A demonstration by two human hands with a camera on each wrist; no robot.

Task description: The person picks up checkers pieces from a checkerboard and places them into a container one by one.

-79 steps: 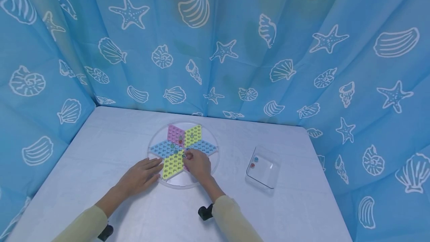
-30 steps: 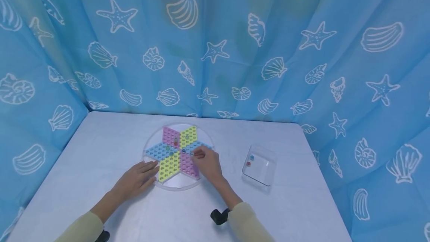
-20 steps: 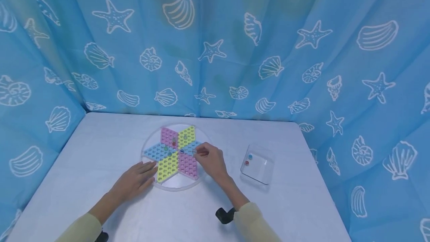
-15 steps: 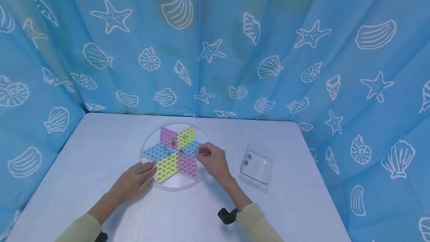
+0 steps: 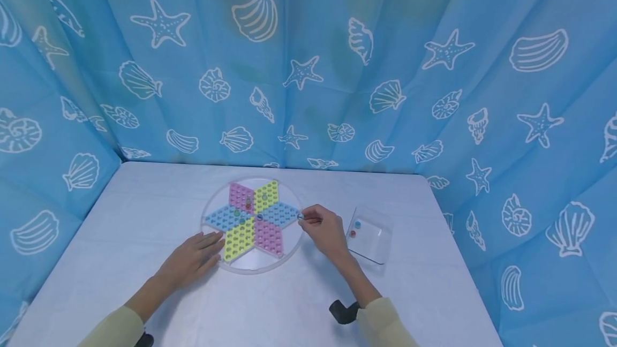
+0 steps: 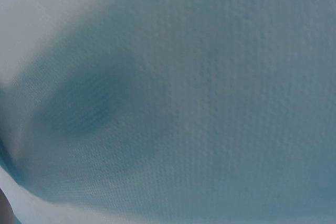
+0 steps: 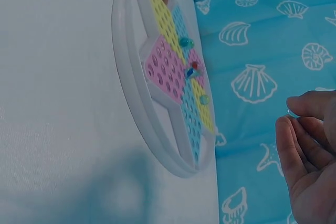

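With my right hand (image 5: 324, 229) I grasp one marble (image 5: 300, 217), pinched between thumb and forefinger. I hold it only by the tips, I suppose because it is small, round and smooth, and because a whole fist would hide it from me. In the head view this marble appears at the right edge of the board (image 5: 238, 242), by the tip of a blue arm of the star; how high it is above the rim, I cannot tell.

My left hand (image 5: 195, 261) grasps nothing. It lies flat, with the fingers extended, at the near left side of the board. Perhaps it is there so that the board does not slide on the table (image 5: 159, 218), but how hard it presses is not visible.

On the board, a green marble (image 5: 236, 213) and a red marble (image 5: 248, 206) sit among the holes, which probably prevent them from rolling. To the right stands the clear box (image 5: 378, 237), near my right hand. Inside are a blue one (image 5: 358, 225) and a red one (image 5: 353, 233), close together; I think its walls serve to stop them from rolling away.
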